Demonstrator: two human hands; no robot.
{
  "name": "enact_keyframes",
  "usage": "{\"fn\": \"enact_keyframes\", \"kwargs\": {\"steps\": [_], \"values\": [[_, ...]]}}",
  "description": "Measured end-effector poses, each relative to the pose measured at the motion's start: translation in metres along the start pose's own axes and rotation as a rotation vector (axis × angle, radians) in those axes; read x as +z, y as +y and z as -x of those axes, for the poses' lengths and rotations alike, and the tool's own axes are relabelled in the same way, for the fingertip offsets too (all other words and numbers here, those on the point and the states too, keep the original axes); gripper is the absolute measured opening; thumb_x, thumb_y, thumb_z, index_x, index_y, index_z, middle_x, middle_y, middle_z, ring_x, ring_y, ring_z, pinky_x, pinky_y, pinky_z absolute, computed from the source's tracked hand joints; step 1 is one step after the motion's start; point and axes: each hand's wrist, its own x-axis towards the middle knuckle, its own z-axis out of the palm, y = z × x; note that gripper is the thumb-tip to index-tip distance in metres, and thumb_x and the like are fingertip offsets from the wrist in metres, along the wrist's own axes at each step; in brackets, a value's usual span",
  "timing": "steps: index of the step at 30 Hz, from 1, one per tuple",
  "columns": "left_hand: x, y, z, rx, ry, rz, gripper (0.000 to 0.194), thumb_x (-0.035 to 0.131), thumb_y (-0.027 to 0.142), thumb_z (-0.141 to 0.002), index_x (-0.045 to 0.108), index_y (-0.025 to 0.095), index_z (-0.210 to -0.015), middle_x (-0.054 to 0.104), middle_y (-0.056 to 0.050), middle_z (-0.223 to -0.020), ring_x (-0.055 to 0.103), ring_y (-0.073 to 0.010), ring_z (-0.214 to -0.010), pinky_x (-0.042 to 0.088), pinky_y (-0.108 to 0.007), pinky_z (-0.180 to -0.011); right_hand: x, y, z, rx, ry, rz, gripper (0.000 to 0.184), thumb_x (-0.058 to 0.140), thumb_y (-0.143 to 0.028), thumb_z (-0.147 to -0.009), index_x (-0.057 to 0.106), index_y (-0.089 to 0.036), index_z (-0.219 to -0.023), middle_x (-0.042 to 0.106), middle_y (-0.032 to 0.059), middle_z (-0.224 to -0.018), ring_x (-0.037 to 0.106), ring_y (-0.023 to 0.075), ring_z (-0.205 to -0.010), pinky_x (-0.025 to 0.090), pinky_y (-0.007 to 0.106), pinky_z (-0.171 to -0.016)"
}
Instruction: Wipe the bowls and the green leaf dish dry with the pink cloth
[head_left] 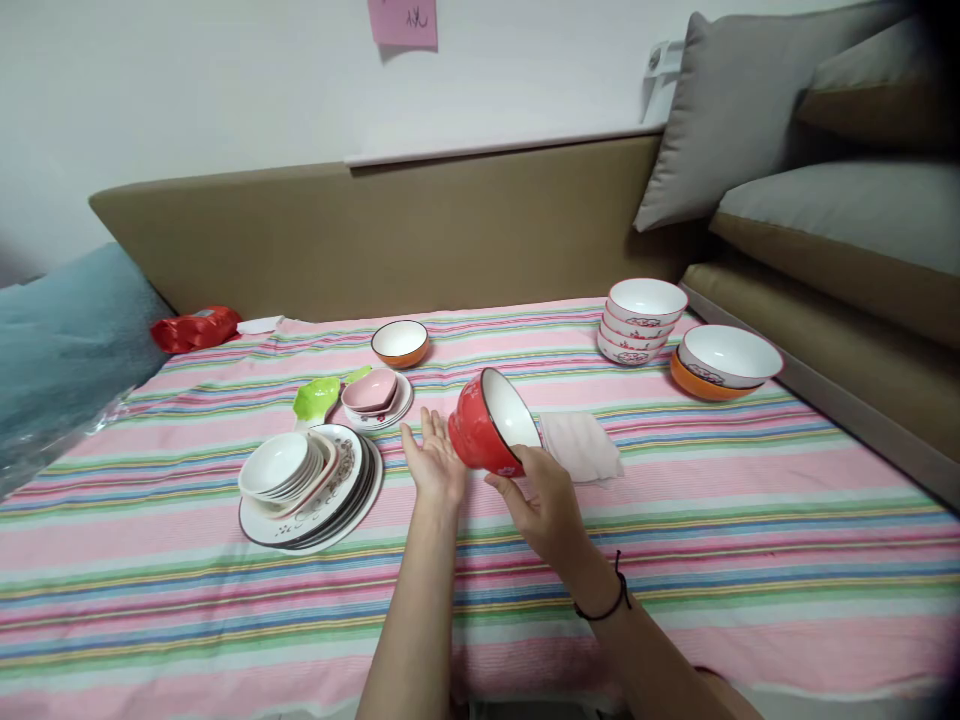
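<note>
A red bowl (480, 430) with a white inside and a dark rim is tilted on its side above the striped cloth. My right hand (546, 502) grips it by the lower right rim, thumb outside. To the left of the bowl, my left hand (435, 458) is palm up with its fingers spread, close to the bowl's base; whether they touch I cannot tell. Just behind the right hand lies a folded pale cloth (581, 446). Left of my left hand stand a pink heart-shaped dish (370, 390) on small plates and a green leaf-shaped dish (316, 400).
White bowls (274, 464) sit on a pile of plates (360, 515) at the left. An orange-sided bowl (400, 345) stands farther back. On the right are stacked white bowls (636, 340) and a white bowl (731, 355) in an orange one. A sofa back (420, 240) borders the striped cloth (675, 640).
</note>
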Motion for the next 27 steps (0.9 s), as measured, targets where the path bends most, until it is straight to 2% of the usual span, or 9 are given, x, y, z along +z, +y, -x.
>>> {"fn": "enact_keyframes", "kwargs": {"steps": [3,6,8,10,14,16,22,24,27], "values": [[0.001,0.003,0.003,-0.03,-0.013,-0.004,0.051,0.041,0.055,-0.09,0.057,0.024,-0.126,0.062,-0.008,-0.127,0.062,-0.022,-0.109,0.051,-0.034,-0.091,0.004,0.0,0.003,-0.009,-0.079,0.025,0.009,0.055,-0.029,-0.089,0.051,-0.023,-0.083,0.059,0.0023,-0.069,0.054,0.0189,-0.064,0.04,0.03,-0.06],[0.001,0.006,0.01,-0.135,-0.026,-0.028,0.044,0.044,0.046,-0.091,0.062,0.018,-0.12,0.072,-0.01,-0.103,0.067,-0.0234,-0.094,0.052,-0.035,-0.087,0.012,-0.002,0.004,-0.003,-0.216,0.033,0.018,0.056,-0.027,-0.087,0.046,-0.023,-0.073,0.054,0.0001,-0.061,0.049,0.0172,-0.058,0.034,0.028,-0.054],[0.001,0.008,0.012,-0.154,-0.018,-0.05,0.04,0.045,0.04,-0.092,0.064,0.015,-0.116,0.073,-0.008,-0.086,0.069,-0.021,-0.08,0.053,-0.034,-0.083,0.013,-0.004,0.003,0.011,-0.226,0.016,0.02,0.056,-0.027,-0.087,0.045,-0.022,-0.072,0.052,-0.0004,-0.061,0.049,0.0166,-0.057,0.034,0.028,-0.054],[0.001,0.011,0.01,-0.15,-0.031,-0.068,0.038,0.044,0.036,-0.091,0.065,0.013,-0.114,0.072,-0.006,-0.076,0.068,-0.0194,-0.073,0.053,-0.033,-0.081,0.011,-0.005,0.0,0.013,-0.185,-0.01,0.018,0.057,-0.027,-0.087,0.046,-0.022,-0.073,0.054,0.0,-0.063,0.05,0.0167,-0.06,0.036,0.028,-0.056],[-0.004,0.011,-0.002,-0.093,-0.142,-0.058,0.034,0.041,0.025,-0.09,0.065,0.011,-0.11,0.073,-0.008,-0.087,0.069,-0.0175,-0.079,0.053,-0.029,-0.08,0.002,-0.005,-0.001,-0.025,0.026,-0.047,0.004,0.056,-0.024,-0.088,0.054,-0.022,-0.091,0.062,0.0032,-0.076,0.055,0.0184,-0.07,0.042,0.03,-0.064],[-0.006,0.008,-0.005,-0.093,-0.138,-0.066,0.032,0.041,0.022,-0.089,0.066,0.01,-0.105,0.073,-0.009,-0.085,0.069,-0.0176,-0.078,0.053,-0.029,-0.078,0.002,-0.005,-0.001,-0.038,0.057,-0.026,0.005,0.054,-0.023,-0.089,0.054,-0.021,-0.093,0.062,0.004,-0.077,0.056,0.0192,-0.072,0.043,0.031,-0.065],[-0.007,-0.003,-0.002,-0.236,0.011,-0.103,0.024,0.049,0.026,-0.086,0.067,0.011,-0.079,0.068,-0.008,-0.065,0.065,-0.0198,-0.062,0.053,-0.034,-0.073,0.014,-0.003,0.0,-0.044,-0.263,0.095,0.019,0.053,-0.022,-0.087,0.045,-0.022,-0.07,0.053,-0.0003,-0.061,0.048,0.0167,-0.058,0.033,0.028,-0.055],[-0.007,-0.003,-0.004,-0.215,0.011,-0.088,0.025,0.047,0.023,-0.087,0.066,0.011,-0.077,0.067,-0.007,-0.064,0.064,-0.0185,-0.061,0.053,-0.032,-0.074,0.012,-0.003,-0.001,-0.011,-0.206,0.072,0.019,0.055,-0.023,-0.087,0.045,-0.022,-0.071,0.052,-0.0007,-0.061,0.048,0.0165,-0.058,0.033,0.028,-0.054],[-0.008,0.002,-0.01,-0.155,-0.041,-0.021,0.028,0.043,0.023,-0.089,0.068,0.01,-0.092,0.071,-0.009,-0.077,0.068,-0.0195,-0.077,0.051,-0.031,-0.082,0.006,-0.004,0.0,-0.039,-0.038,0.004,0.005,0.055,-0.022,-0.088,0.051,-0.021,-0.085,0.058,0.0015,-0.07,0.053,0.0174,-0.065,0.039,0.028,-0.06]]}}
